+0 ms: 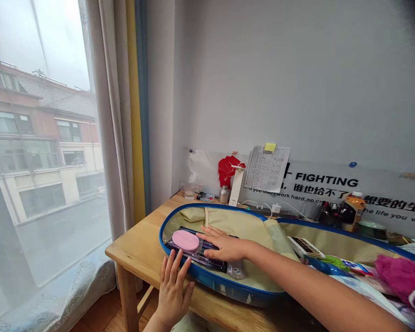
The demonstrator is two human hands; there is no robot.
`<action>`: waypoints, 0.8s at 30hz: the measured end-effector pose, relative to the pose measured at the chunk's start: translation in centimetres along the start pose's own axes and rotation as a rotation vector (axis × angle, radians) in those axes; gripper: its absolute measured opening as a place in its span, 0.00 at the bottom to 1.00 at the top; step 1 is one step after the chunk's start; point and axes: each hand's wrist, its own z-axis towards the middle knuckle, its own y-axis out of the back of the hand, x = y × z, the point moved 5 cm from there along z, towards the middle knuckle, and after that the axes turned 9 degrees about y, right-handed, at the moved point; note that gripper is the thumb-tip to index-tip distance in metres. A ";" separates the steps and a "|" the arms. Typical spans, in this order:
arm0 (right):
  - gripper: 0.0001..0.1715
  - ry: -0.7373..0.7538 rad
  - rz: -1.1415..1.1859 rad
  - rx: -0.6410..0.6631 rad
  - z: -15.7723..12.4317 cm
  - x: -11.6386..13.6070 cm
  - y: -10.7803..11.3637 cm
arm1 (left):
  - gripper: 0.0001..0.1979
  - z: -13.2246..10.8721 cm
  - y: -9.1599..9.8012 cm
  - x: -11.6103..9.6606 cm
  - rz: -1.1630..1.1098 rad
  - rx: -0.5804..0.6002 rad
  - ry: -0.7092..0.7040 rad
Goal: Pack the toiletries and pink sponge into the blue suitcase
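Observation:
An open bag with a blue rim and beige lining (242,221) lies across the wooden table. In its left half sit a pink oval object (186,240) and dark, long items in clear packaging (210,263), whose kind I cannot make out. My right hand (224,244) rests over these items, palm down, fingers stretched out and hiding part of them. My left hand (175,281) is at the bag's near left edge, fingers spread, fingertips by the blue rim close to the pink oval. Neither hand is wrapped round anything.
The bag's right half holds a magenta mesh puff (401,281) and colourful packets. Behind the bag stand a small metal bottle (223,194), a white upright strip (236,186), a white charger (275,209) and an orange-labelled bottle (353,211). A curtained window is left.

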 end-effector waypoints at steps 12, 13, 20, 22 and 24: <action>0.36 0.032 0.022 0.076 -0.4 0.9 -1.7 | 0.34 -0.1 0.1 0.1 -0.011 0.005 -0.011; 0.36 0.030 0.019 0.050 -1.0 1.0 -1.2 | 0.34 -0.1 0.1 0.1 -0.011 0.004 -0.013; 0.42 -0.209 -0.149 -0.250 -10.7 -2.1 2.5 | 0.35 -0.1 0.0 0.1 -0.028 0.009 -0.002; 0.43 -0.415 -0.250 -0.317 -15.3 -5.0 3.3 | 0.34 0.0 0.0 0.0 -0.031 0.010 -0.009; 0.42 -0.584 -0.244 -0.343 -20.1 -7.9 3.7 | 0.34 0.1 0.0 -0.1 -0.033 0.007 -0.016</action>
